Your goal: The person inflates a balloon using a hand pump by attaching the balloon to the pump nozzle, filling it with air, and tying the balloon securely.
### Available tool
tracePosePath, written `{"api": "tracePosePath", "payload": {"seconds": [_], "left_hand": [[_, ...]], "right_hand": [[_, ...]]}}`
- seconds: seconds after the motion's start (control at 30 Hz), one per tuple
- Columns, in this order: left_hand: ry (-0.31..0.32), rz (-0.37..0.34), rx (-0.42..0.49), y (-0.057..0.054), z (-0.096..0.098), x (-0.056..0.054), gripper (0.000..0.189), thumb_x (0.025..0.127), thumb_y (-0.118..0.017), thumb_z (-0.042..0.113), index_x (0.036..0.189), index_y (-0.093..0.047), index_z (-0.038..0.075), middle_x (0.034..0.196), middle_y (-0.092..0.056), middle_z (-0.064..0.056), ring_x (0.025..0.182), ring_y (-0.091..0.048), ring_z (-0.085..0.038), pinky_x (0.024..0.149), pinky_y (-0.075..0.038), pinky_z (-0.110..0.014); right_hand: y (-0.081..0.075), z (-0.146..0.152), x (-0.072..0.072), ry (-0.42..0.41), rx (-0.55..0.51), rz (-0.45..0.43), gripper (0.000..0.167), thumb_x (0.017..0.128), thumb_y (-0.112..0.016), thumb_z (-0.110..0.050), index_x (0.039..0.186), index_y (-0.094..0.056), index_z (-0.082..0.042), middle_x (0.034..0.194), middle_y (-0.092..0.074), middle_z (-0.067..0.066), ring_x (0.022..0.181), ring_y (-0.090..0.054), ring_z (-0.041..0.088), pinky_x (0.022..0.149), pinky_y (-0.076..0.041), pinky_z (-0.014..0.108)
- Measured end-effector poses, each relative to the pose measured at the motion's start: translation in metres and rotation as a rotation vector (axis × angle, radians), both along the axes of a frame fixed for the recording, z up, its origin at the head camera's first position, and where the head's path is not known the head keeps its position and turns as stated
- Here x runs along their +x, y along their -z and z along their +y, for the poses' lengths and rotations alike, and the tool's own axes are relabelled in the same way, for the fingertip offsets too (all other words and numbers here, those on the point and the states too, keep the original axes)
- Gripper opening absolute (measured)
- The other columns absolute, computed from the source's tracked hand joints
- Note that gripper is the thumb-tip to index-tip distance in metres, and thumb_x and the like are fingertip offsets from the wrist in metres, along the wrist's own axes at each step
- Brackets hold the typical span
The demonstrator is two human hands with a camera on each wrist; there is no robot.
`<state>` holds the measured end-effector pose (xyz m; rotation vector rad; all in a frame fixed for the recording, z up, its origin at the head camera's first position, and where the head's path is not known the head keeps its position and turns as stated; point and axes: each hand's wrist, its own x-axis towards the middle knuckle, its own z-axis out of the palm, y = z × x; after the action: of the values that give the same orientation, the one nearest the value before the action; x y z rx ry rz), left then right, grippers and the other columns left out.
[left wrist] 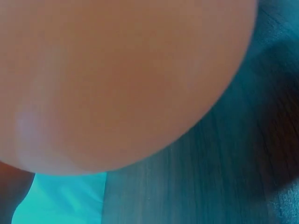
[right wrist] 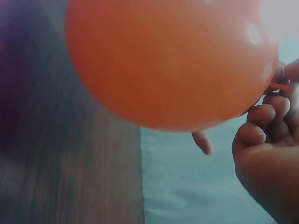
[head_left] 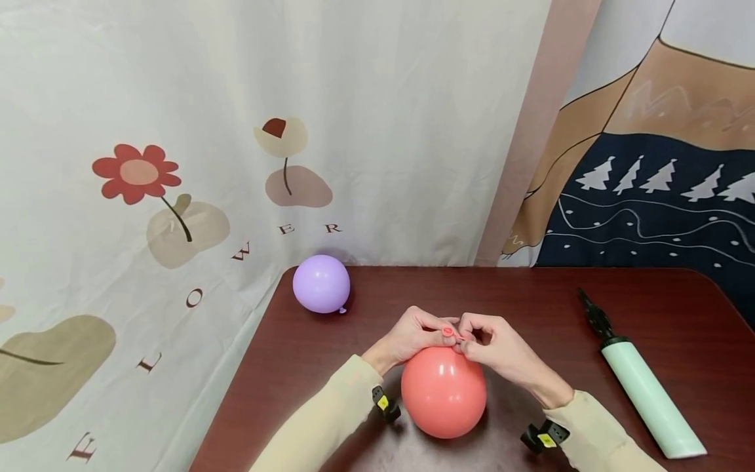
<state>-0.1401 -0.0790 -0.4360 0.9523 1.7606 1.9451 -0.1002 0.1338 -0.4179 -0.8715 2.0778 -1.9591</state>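
Note:
An inflated red balloon [head_left: 444,396] hangs just under both hands in the head view, its neck [head_left: 448,332] upward. My left hand [head_left: 415,335] pinches the neck near its rolled mouth between thumb and fingers. Close against it, my right hand [head_left: 498,344] pinches the neck from the other side, fingers curled. In the left wrist view the balloon [left wrist: 117,84] fills most of the picture and hides the fingers. The right wrist view shows the balloon [right wrist: 173,60] beside curled fingers, with a thin red strip of neck [right wrist: 281,87] between them. Whether the neck is knotted cannot be seen.
A tied purple balloon [head_left: 321,284] sits at the back left corner of the dark red table [head_left: 501,295]. On the right lies a pale green hand pump [head_left: 651,400] with a black nozzle. Printed curtains [head_left: 407,131] hang behind the table and along its left side.

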Motion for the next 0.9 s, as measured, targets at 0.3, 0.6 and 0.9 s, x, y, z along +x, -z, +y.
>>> {"api": "tracePosePath", "payload": {"seconds": [0.3, 0.6, 0.9], "left_hand": [[-0.286, 0.180, -0.061, -0.001, 0.012, 0.004, 0.012, 0.090, -0.076, -0.005, 0.099, -0.077, -0.012, 0.093, -0.077, -0.021, 0.091, -0.075, -0.016, 0.116, -0.041, -0.042], [-0.421, 0.260, -0.081, -0.011, 0.019, 0.009, 0.012, 0.091, -0.077, 0.001, 0.101, -0.080, -0.005, 0.094, -0.078, -0.015, 0.091, -0.076, -0.016, 0.116, -0.039, -0.046], [-0.430, -0.100, -0.129, -0.014, 0.018, 0.011, 0.014, 0.089, -0.080, 0.004, 0.097, -0.069, 0.000, 0.087, -0.078, -0.012, 0.079, -0.073, -0.009, 0.075, -0.060, -0.027]], "right_hand": [[-0.002, -0.002, 0.000, 0.428, 0.210, 0.242, 0.032, 0.077, -0.074, 0.002, 0.072, -0.059, -0.026, 0.067, -0.052, -0.010, 0.061, -0.049, 0.009, 0.051, -0.041, 0.023], [-0.006, 0.004, -0.010, 0.607, 0.301, 0.784, 0.015, 0.079, -0.069, -0.009, 0.076, -0.060, -0.021, 0.074, -0.056, -0.010, 0.065, -0.052, 0.006, 0.057, -0.045, 0.017], [-0.004, 0.001, -0.016, 0.631, 0.296, 1.148, 0.024, 0.098, -0.056, -0.018, 0.078, -0.066, -0.010, 0.079, -0.064, 0.001, 0.070, -0.060, 0.016, 0.056, -0.054, 0.031]]}}
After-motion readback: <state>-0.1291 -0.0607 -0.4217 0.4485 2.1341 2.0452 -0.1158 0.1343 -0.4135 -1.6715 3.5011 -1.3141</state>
